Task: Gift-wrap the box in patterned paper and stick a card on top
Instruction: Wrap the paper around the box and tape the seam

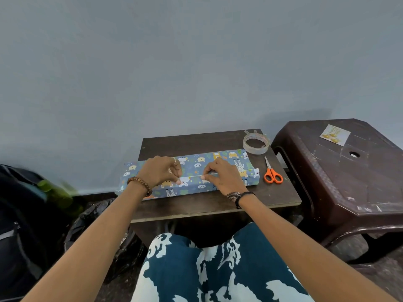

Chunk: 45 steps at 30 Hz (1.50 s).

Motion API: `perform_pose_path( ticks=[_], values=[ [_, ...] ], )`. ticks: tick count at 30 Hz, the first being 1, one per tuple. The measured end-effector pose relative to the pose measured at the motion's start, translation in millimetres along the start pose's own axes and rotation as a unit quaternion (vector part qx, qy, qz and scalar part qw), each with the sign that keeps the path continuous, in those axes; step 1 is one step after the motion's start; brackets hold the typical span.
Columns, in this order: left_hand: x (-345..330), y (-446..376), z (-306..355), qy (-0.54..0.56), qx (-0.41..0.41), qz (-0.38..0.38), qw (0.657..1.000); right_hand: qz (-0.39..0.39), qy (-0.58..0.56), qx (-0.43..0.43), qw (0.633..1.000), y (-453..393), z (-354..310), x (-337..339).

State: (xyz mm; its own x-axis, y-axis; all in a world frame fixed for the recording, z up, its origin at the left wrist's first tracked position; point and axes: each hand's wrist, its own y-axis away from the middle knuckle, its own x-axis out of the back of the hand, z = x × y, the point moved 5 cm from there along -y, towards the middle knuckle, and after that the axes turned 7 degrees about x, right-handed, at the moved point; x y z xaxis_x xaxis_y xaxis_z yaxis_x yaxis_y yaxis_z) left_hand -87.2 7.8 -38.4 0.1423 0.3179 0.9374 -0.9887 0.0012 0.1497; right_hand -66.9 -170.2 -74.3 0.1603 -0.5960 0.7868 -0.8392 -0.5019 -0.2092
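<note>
My left hand (pixel 160 171) and right hand (pixel 222 174) both rest on top of the wrapped box (pixel 192 182), fingers curled, fingertips pressing down along the seam (pixel 192 176) where the patterned paper (pixel 218 159) overlaps. Between them I seem to be pinching or smoothing a short strip of tape; it is too clear to be sure.

The box lies straight ahead at twelve o'clock on the small table (pixel 218 203), its long axis running from nine to three, tilted slightly up toward three. The seam follows that axis, so my hands must travel sideways along it, left toward nine, right toward three.

The tape roll (pixel 255 143) sits at one o'clock, the scissors (pixel 271 172) at two, both nearer my right hand. The card (pixel 335 134) waits on the stool (pixel 349 171), well apart, past two o'clock.
</note>
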Motion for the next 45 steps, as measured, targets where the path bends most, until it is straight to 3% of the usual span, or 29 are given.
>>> perform_pose_path(
  ticks=[5,7,10,14,18,22,26,29,34,39,45],
  values=[
    [-4,6,-21,0.025,-0.026,0.041,0.999,-0.007,0.001,0.004,1.0,-4,5,-1],
    [-7,7,-31,0.05,-0.059,0.011,0.997,-0.011,-0.014,-0.004,1.0,-6,7,-2],
    [-12,13,-41,-0.004,-0.091,-0.046,0.995,-0.006,-0.024,-0.007,1.0,-5,9,-3],
    [-12,20,-56,-0.06,-0.058,-0.052,0.995,-0.01,-0.027,-0.008,1.0,-4,9,-3],
    [4,24,-79,0.043,-0.047,-0.049,0.997,-0.013,-0.031,-0.012,0.999,-4,7,-2],
    [19,33,-102,0.055,-0.006,-0.053,0.997,-0.019,-0.033,-0.02,0.999,-6,8,-2],
    [17,26,-96,-0.106,0.028,-0.061,0.992,-0.013,-0.036,-0.02,0.999,-6,7,-1],
    [7,22,-65,-0.198,0.023,-0.012,0.98,-0.011,-0.033,-0.018,0.999,-5,6,-2],
    [-17,15,-6,-0.076,-0.055,0.022,0.995,-0.017,-0.03,-0.016,0.999,-6,7,-1],
    [-38,0,-3,0.098,-0.008,0.057,0.994,-0.01,-0.003,-0.026,1.0,-8,9,1],
    [-43,-1,-8,0.158,0.008,0.096,0.983,0.011,-0.005,-0.047,0.999,-8,15,0]
  ],
)
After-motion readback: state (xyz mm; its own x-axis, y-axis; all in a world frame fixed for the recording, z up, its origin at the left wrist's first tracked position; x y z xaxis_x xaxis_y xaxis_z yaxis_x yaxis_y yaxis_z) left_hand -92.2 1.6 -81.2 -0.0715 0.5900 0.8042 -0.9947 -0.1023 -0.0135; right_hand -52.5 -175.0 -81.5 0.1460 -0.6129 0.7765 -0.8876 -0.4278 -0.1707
